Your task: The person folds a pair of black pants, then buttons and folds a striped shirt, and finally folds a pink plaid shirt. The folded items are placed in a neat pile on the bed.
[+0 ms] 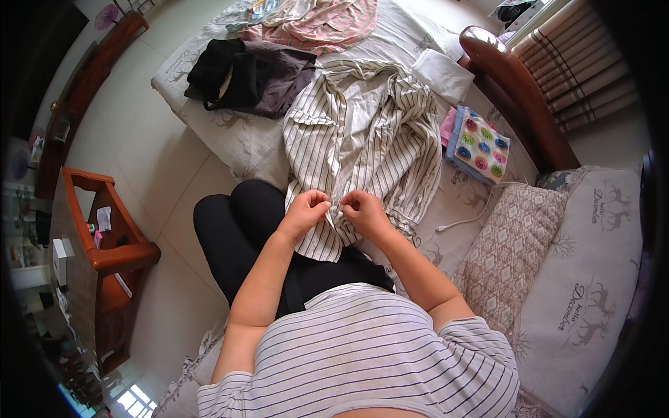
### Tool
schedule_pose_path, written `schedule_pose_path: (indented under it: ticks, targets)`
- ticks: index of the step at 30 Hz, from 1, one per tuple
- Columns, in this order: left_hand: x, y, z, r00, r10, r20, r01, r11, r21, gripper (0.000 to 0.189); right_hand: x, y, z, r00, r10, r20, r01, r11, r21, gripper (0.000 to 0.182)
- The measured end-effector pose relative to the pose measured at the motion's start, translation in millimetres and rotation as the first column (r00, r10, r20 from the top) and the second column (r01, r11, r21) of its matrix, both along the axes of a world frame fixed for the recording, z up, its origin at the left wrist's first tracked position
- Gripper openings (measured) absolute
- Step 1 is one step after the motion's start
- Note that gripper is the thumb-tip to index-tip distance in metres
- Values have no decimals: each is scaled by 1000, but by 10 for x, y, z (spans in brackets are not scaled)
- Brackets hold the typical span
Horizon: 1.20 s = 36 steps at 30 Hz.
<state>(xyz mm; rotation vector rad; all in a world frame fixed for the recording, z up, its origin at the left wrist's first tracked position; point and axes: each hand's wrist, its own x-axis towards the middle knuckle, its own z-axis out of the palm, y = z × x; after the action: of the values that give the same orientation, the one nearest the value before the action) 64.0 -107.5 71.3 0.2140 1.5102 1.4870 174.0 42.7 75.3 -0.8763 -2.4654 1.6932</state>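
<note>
A white long-sleeved shirt with dark stripes (313, 141) lies spread on the bed before me, its collar away from me and its lower edge over my lap. My left hand (307, 213) pinches one front edge of the shirt near the hem between thumb and fingertips. Close to its right, my right hand (361, 210) pinches the other front edge. A small gap separates the two hands. Whether a button lies between the fingertips, I cannot tell.
Beyond the shirt lie dark clothes (282, 73) and a pink checked cloth (334, 23). To the right are a folded white cloth (443, 76), folded patterned clothes (482, 145), a white cable (462, 221) and a pillow (515, 245). A wooden table (117, 261) stands left.
</note>
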Motion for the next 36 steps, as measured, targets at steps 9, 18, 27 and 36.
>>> schedule_pose_path:
  ticks: [9, 18, 27, 36]
  targets:
    - [33, -4, -118, 997, -4, -83, 13, 994, 109, 10, 40, 44, 31, 999, 41, 22, -42, 999, 20, 15]
    - [86, 32, -139, 998, 54, 28, -58, 983, 172, 11, 58, 83, 184, 998, 53, 19, -52, 997, -48, 12]
    - [152, 130, 1, 861, 63, -504, -16, 995, 97, 8, -11, 83, 106, 996, -10, -89, -11, 972, -234, 9]
    - [180, 154, 202, 742, 49, -668, -22, 999, 50, 8, -62, 9, 132, 990, -42, -138, 23, 990, -136, 11]
